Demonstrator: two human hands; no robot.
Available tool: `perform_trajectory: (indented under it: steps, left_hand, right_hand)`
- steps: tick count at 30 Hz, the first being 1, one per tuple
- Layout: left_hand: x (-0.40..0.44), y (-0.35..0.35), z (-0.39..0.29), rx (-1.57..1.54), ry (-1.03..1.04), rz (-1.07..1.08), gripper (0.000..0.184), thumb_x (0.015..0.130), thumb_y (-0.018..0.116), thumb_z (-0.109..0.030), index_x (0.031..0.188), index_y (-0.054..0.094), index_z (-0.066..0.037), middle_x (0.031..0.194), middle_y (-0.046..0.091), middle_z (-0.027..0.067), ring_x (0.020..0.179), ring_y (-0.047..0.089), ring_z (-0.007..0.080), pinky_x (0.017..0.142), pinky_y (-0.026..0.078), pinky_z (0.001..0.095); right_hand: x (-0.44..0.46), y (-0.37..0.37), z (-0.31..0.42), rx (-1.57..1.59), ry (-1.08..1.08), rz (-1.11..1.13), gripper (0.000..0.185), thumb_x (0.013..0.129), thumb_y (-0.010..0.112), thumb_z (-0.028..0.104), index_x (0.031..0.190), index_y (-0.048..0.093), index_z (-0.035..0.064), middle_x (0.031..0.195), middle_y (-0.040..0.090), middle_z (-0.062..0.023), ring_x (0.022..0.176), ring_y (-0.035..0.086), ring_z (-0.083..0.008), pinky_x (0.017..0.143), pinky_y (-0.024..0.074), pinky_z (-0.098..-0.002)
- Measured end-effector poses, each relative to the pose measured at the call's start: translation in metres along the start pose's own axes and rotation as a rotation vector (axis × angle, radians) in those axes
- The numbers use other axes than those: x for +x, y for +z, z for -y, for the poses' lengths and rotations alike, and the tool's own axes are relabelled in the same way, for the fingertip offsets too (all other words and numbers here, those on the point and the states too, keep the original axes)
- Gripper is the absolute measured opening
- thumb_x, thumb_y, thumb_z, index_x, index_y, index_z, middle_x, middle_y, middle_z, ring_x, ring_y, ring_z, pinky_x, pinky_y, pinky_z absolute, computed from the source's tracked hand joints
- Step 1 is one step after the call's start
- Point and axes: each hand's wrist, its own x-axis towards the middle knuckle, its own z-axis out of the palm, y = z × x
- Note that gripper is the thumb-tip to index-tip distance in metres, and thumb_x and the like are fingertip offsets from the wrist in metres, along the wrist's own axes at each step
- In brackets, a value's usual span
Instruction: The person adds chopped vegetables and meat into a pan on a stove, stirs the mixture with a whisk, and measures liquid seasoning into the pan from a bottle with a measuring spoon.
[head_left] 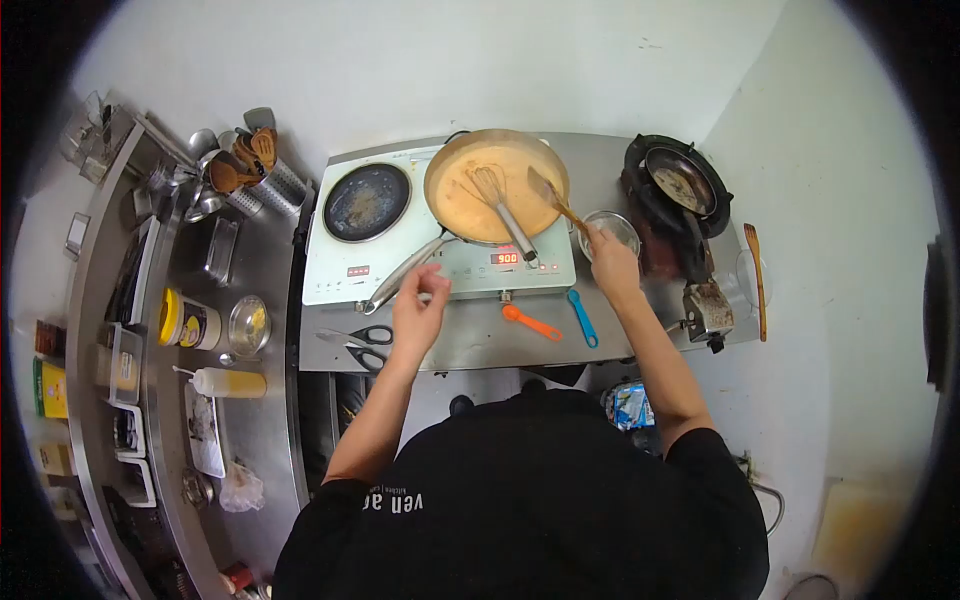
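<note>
The left hand (420,308), loosely curled and empty, is just beside the handle (405,272) slanting from the pan (500,138) at the bench's (460,345) back edge toward its front-left corner; the right hand (610,258) grips a spatula (545,188).

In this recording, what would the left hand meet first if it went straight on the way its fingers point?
Most likely the long metal handle, near where it joins the pan; depth is unclear from this view, so the left hand might pass above it.
</note>
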Motion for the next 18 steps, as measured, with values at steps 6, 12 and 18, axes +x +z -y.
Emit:
perform_trajectory:
  steps: [6, 12, 18]
  left_hand:
    - [0.038, -0.032, 0.012, 0.799, 0.399, -0.213, 0.051, 0.075, 0.075, -0.019, 0.118, 0.054, -0.002, 0.108, 0.058, 0.0207, 0.097, 0.058, 0.0371, 0.087, 0.046, 0.0437]
    - [0.041, -0.056, 0.030, 0.907, -0.061, 0.107, 0.059, 0.083, 0.066, -0.044, 0.120, 0.055, 0.001, 0.108, 0.061, 0.0237, 0.098, 0.062, 0.0385, 0.080, 0.049, 0.0462]
    - [0.042, -0.056, 0.023, 0.923, -0.103, 0.175, 0.055, 0.084, 0.064, -0.051, 0.095, 0.057, 0.002, 0.084, 0.066, 0.0247, 0.082, 0.065, 0.0408, 0.073, 0.050, 0.0479]
  right_hand:
    - [0.001, 0.008, -0.009, 0.087, 0.088, 0.069, 0.037, 0.085, 0.059, 0.012, 0.121, 0.059, 0.0082, 0.096, 0.064, -0.0148, 0.082, 0.064, -0.0359, 0.069, 0.0519, -0.0438]
    - [-0.030, -0.042, -0.053, 0.506, 0.336, -0.037, 0.037, 0.080, 0.065, 0.023, 0.114, 0.063, 0.0079, 0.094, 0.067, -0.0203, 0.084, 0.065, -0.0383, 0.076, 0.0510, -0.0447]
    - [-0.052, -0.015, -0.123, 0.068, 0.396, 0.296, 0.035, 0.078, 0.067, 0.025, 0.111, 0.066, 0.0109, 0.092, 0.068, -0.0186, 0.087, 0.066, -0.0357, 0.077, 0.0518, -0.0442]
